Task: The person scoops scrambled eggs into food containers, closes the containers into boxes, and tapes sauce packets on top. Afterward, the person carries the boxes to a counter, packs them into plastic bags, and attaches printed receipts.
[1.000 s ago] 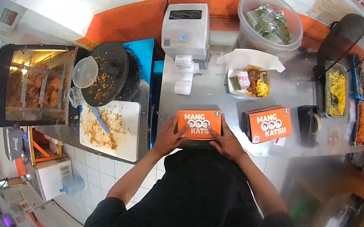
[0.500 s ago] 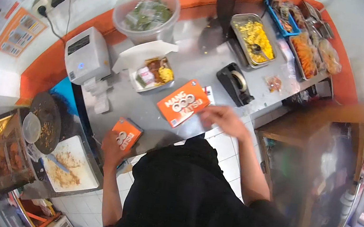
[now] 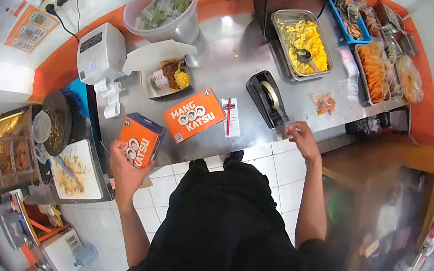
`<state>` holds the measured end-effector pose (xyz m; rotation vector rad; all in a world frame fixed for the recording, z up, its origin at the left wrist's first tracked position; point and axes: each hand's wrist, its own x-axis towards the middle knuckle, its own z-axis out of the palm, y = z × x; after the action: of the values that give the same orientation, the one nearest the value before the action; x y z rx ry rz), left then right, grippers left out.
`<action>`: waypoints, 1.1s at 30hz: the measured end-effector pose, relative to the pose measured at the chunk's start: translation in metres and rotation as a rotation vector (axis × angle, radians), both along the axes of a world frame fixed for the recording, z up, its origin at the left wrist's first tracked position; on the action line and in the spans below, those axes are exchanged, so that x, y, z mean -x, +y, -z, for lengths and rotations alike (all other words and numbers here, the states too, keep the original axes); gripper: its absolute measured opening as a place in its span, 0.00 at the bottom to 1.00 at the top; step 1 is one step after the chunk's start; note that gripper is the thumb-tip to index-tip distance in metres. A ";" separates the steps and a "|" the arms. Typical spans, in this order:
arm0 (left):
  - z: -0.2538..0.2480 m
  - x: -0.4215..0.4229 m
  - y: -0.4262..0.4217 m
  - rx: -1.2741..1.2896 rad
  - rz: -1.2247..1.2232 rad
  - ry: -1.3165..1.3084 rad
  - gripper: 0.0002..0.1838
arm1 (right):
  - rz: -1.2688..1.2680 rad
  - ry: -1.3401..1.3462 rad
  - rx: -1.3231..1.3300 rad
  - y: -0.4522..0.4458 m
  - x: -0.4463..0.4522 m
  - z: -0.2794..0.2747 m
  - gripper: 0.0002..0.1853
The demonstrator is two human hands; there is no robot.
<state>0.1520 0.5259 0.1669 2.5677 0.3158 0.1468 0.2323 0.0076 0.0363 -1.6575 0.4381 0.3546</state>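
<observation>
My left hand (image 3: 128, 169) grips an orange "Mang Katsu" food box (image 3: 142, 135) at the left front of the steel counter. Its fingers wrap the near side of the box, which is tilted so a dark side shows. My right hand (image 3: 303, 140) pinches at the front end of a black tape dispenser (image 3: 258, 99), where the clear adhesive tape comes off. A second closed orange box (image 3: 194, 115) lies flat between the hands. Behind it stands an open box (image 3: 166, 78) with rice, yellow egg and brown meat.
A red pen (image 3: 228, 117) lies on a paper slip. A receipt printer (image 3: 101, 53) and a clear bucket of bagged greens (image 3: 162, 14) stand at the back left. Farther right are a tray of yellow egg (image 3: 304, 44), a blue basket (image 3: 351, 21) and a tray of orange packets (image 3: 374, 73).
My right hand has moved right, from beside the flat box to the tape dispenser's front end. My left hand has raised and tilted its box slightly. The camera view has shifted.
</observation>
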 end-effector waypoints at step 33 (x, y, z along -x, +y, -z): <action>0.025 -0.123 -0.075 0.004 0.498 0.057 0.41 | -0.578 -0.335 0.640 0.164 -0.047 -0.126 0.13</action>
<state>0.2753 0.4506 0.1419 2.5634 -0.3059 -0.1107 0.2795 0.1714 0.1624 -2.4171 -0.2253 0.3672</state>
